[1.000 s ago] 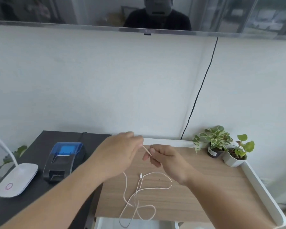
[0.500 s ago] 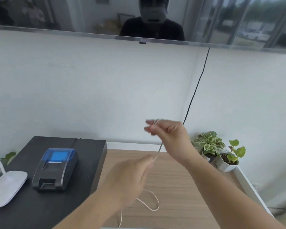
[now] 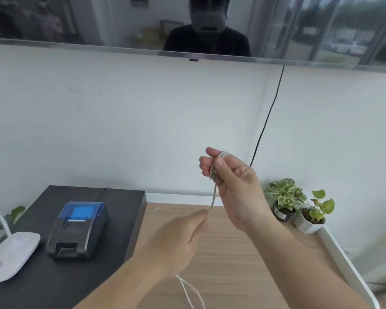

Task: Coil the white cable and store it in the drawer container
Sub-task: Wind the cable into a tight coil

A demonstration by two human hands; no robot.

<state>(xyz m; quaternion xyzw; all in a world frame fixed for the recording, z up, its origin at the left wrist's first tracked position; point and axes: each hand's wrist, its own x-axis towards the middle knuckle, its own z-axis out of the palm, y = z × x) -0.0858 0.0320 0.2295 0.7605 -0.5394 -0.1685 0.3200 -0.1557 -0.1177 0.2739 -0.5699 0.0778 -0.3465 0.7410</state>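
My right hand (image 3: 231, 184) is raised above the wooden table (image 3: 227, 262), with turns of the thin white cable (image 3: 213, 198) wrapped over its fingers. A taut stretch of cable runs down to my left hand (image 3: 178, 241), which pinches it lower and nearer to me. The loose tail hangs below my left wrist and leaves the frame at the bottom. The drawer container is not in view.
A black side unit (image 3: 112, 219) on the left carries a blue-lidded label printer (image 3: 78, 228) and a white lamp base (image 3: 8, 255). Two potted plants (image 3: 296, 204) stand at the table's back right corner. A black cord (image 3: 268, 117) hangs down the wall.
My right hand rose from the tabletop with cable turns now around its fingers, while my left hand dropped lower along the cable. Less loose cable lies on the table.
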